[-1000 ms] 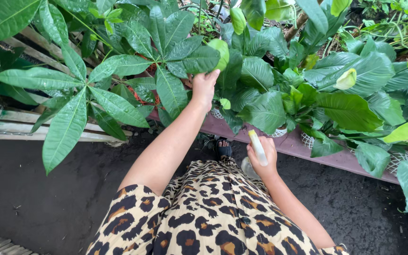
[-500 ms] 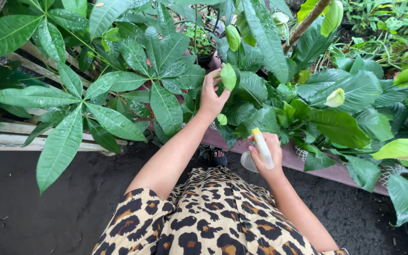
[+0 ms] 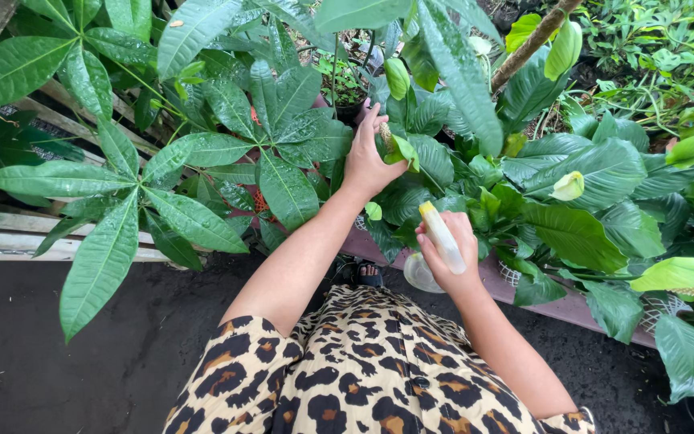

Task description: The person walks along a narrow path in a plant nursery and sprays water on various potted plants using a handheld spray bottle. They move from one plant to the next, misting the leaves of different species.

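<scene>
My left hand (image 3: 369,157) reaches up into the foliage and pinches a small pale-green leaf with a flower spike (image 3: 401,147) among the broad dark leaves. My right hand (image 3: 453,257) is held lower, near my lap, wrapped around a clear spray bottle (image 3: 435,255) with a white and yellow head that points up and to the left. The bottle's round clear body shows below my fingers. A leopard-print garment (image 3: 363,370) covers my legs at the bottom of the view.
Large-leaved potted plants (image 3: 226,161) fill the upper half, with pale green spathes (image 3: 568,186) at the right. A pink planter ledge (image 3: 580,309) runs under them. Wooden slats (image 3: 10,241) lie at the left over dark ground (image 3: 58,362). A brown stem (image 3: 528,44) rises top right.
My left hand has moved up and right, deeper into the leaves, and closed on the small leaf. The right hand with the bottle stayed nearly still while the view shifted.
</scene>
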`<state>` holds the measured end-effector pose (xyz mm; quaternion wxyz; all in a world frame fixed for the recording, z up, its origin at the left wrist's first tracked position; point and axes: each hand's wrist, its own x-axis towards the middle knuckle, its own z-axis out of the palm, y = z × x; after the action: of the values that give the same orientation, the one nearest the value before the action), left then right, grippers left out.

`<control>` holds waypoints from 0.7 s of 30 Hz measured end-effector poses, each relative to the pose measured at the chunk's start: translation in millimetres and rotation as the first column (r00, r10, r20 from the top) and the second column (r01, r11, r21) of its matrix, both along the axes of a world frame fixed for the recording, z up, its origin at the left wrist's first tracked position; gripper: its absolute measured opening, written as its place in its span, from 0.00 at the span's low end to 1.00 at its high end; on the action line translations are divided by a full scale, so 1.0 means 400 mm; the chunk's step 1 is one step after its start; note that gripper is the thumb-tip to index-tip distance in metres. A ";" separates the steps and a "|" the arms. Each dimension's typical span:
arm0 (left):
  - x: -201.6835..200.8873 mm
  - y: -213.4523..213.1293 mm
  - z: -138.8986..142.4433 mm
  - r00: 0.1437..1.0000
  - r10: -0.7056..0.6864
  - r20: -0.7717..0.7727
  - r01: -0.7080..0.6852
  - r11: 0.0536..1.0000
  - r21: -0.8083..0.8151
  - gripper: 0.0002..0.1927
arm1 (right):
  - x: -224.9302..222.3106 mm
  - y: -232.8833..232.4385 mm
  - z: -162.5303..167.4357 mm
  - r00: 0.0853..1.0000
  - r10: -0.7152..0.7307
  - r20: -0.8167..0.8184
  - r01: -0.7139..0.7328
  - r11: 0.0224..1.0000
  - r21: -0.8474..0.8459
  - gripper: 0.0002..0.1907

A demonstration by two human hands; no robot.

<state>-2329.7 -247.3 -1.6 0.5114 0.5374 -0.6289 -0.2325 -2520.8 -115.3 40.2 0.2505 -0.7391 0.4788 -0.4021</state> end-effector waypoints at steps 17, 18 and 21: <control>0.007 0.059 -0.001 0.990 0.126 -0.071 -0.116 0.985 0.129 0.55 | 0.010 0.021 -0.071 1.000 0.018 -0.010 -0.018 0.999 -0.045 0.10; 0.015 0.062 -0.007 0.991 0.109 -0.080 -0.098 0.987 0.132 0.52 | 0.006 0.037 -0.086 0.999 0.036 -0.004 -0.036 0.998 -0.049 0.10; 0.035 0.072 -0.032 0.984 0.049 -0.171 -0.025 0.991 0.135 0.46 | -0.013 0.082 -0.127 0.998 0.034 -0.049 -0.035 0.999 -0.013 0.14</control>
<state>-2315.9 -218.4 -14.4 0.5320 0.5594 -0.5549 -0.3102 -2525.8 -82.4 -10.7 0.2403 -0.7586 0.4692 -0.3829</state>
